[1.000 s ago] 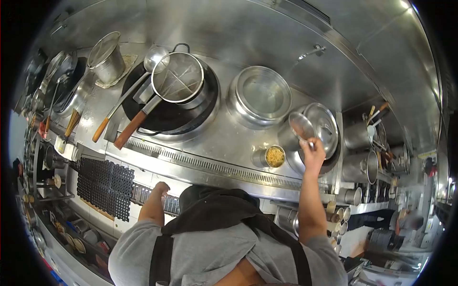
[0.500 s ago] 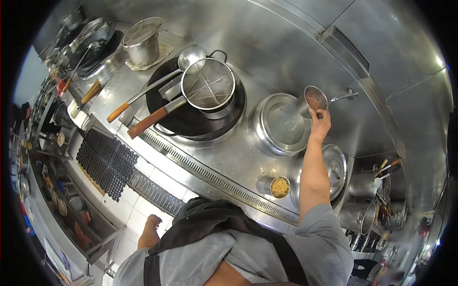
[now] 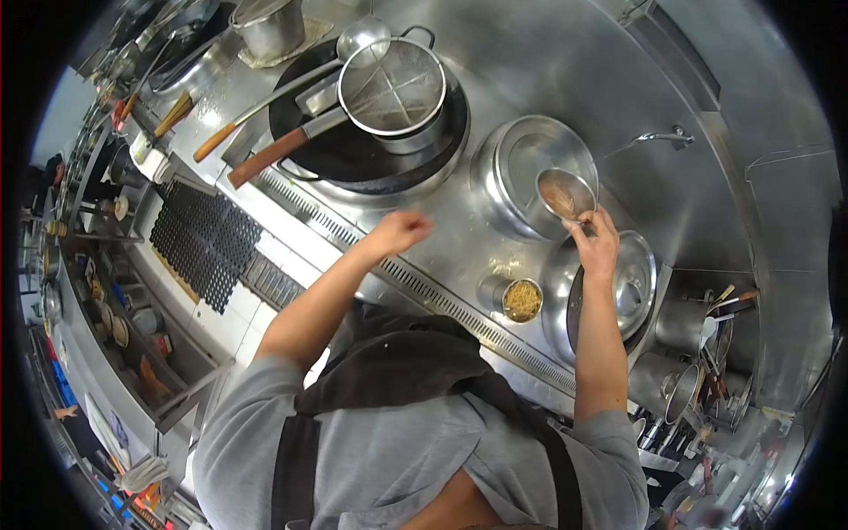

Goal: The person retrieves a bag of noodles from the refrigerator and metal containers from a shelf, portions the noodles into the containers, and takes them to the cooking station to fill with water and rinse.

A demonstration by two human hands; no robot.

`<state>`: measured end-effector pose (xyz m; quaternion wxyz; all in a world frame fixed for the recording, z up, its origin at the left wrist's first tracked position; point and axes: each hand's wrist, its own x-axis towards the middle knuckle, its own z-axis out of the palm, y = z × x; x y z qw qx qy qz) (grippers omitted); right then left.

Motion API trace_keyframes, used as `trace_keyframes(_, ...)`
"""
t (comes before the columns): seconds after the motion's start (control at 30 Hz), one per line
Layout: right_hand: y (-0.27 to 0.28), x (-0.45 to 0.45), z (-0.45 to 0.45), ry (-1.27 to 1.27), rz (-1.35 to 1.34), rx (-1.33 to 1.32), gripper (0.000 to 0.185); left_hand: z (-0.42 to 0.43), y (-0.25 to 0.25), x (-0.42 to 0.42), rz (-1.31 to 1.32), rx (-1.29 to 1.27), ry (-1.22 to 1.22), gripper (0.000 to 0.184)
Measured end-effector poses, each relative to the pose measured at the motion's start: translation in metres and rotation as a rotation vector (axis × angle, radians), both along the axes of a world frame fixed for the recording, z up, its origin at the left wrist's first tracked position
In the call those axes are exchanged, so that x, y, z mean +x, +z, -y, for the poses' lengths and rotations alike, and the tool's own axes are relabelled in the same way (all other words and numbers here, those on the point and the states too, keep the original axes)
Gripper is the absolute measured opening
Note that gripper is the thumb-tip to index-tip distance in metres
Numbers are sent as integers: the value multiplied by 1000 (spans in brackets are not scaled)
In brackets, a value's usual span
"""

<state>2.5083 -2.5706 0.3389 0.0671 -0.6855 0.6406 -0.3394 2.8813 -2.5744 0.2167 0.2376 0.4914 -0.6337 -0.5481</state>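
My right hand (image 3: 596,237) grips the rim of a metal cup (image 3: 565,194), fingers closed on its near side. The cup is tilted, its inside looks reddish-brown, and it hangs over the near right edge of a wide metal pot (image 3: 508,159). Inside that pot is what looks like clear water. My left hand (image 3: 399,233) is over the front edge of the stove, near the slotted drain; motion blurs its fingers. Between my arms, near the front edge, a small metal container (image 3: 500,291) holds yellow strips (image 3: 523,301).
A black wok (image 3: 353,168) carries a wood-handled strainer (image 3: 393,87) on a metal pot, beside a ladle (image 3: 363,41). A domed metal lid (image 3: 632,283) lies right of the yellow strips. The tap (image 3: 664,136) juts from the back wall. Utensils (image 3: 715,327) stand far right.
My right hand has brought the cup from below the tap towards me, to the pot's near edge. My left hand has risen from my side to the stove front. The view has shifted.
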Motion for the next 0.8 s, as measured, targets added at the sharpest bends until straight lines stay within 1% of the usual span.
trace_keyframes(0.03, 5, 9, -13, 25, -78, 21, 34, 12, 13, -25, -20, -77, 23, 28)
trace_keyframes(0.07, 9, 18, -22, 26, -74, 46, 34, 18, 21, -47, -51, -93, 35, 29)
trace_keyframes(0.13, 8, 34, -40, 146, -90, 145, 34, 22, 21, -86, -157, 30, 67, 32)
trace_keyframes(0.17, -1, 36, -46, 207, -75, 156, 38, 18, 20, -99, -152, 55, 64, 32)
trace_keyframes(0.23, -9, 49, -61, 227, -103, 218, 40, 5, 14, -115, -148, 38, 79, 32)
trace_keyframes(0.27, -12, 52, -65, 252, -138, 249, 43, -2, 10, -117, -145, 55, 75, 32)
trace_keyframes(0.33, -29, 54, -70, 306, -123, 225, 48, -18, 2, -118, -99, 31, 145, 31)
trace_keyframes(0.4, -31, 69, -72, 415, -226, 225, 52, -29, -4, -114, -116, 38, 150, 29)
trace_keyframes(0.43, -34, 75, -72, 426, -222, 246, 55, -32, -6, -110, -134, 30, 163, 28)
trace_keyframes(0.47, -35, 81, -72, 434, -222, 255, 55, -35, -11, -106, -134, 40, 170, 28)
trace_keyframes(0.53, -34, 95, -68, 453, -223, 393, 57, -41, -25, -99, -132, -73, 104, 27)
trace_keyframes(0.57, -36, 100, -66, 464, -226, 396, 57, -43, -30, -96, -132, -70, 115, 27)
trace_keyframes(0.63, -39, 109, -61, 497, -291, 460, 59, -47, -41, -91, -151, -161, 134, 25)
trace_keyframes(0.77, -41, 128, -53, 536, -313, 456, 61, -48, -42, -77, -189, -157, 129, 24)
trace_keyframes(0.8, -39, 133, -50, 531, -310, 494, 61, -48, -43, -75, -188, -131, 118, 24)
